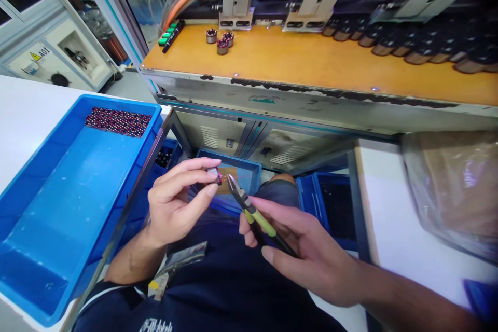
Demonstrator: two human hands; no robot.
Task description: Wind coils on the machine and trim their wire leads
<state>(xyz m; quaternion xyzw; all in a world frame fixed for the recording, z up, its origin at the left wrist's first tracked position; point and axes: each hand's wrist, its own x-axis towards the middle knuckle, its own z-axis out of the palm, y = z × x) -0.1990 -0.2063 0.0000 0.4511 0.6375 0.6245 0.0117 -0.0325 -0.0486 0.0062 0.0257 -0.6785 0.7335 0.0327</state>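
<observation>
My left hand [177, 202] pinches a small wound coil part [215, 175] between thumb and fingertips, held above my lap. My right hand [307, 251] grips a pair of cutters [252, 212] with yellow-green and black handles. The cutter tips sit right beside the small part, nearly touching it. Both hands are closed on what they hold.
A large blue bin [58, 207] on the white table at left holds several small coil parts [116, 120] along its far wall. Ahead stands an orange machine bench [311, 62] with three coil parts [220, 40] and rows of dark cylinders [408, 41]. Blue crates [322, 202] sit below. A plastic-wrapped bag [455, 187] lies at right.
</observation>
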